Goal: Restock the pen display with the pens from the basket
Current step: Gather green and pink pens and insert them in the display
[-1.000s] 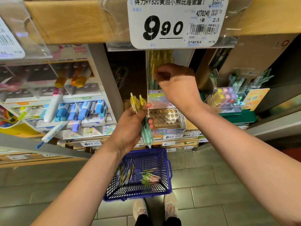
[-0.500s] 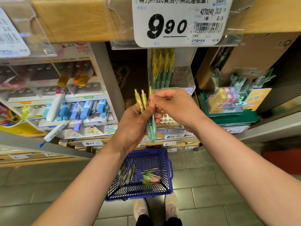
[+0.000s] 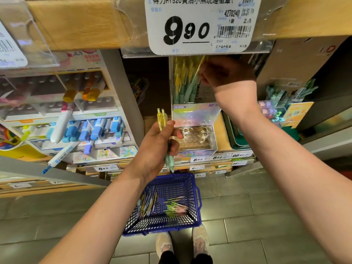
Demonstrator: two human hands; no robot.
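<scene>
The right hand (image 3: 226, 73) pinches a tilted yellow pen (image 3: 197, 74) at the upper tier of the pen display (image 3: 196, 119). The left hand (image 3: 156, 147) grips 2 pens (image 3: 162, 119) lower down. More pens (image 3: 175, 206) lie in the blue basket (image 3: 162, 223) on the floor (image 3: 247, 216).

Even, warm indoor light. Price tag (image 3: 202, 25) is sharp, and its clear sleeve (image 3: 131, 25) catches glare. Directly below the tag it turns dim: right hand (image 3: 226, 73) is shadowed and motion-blurred. Further below, the pens (image 3: 175, 206) in the basket (image 3: 198, 195) look smeared. Strong wide-angle bending left and right of the tag, with soft edges.
</scene>
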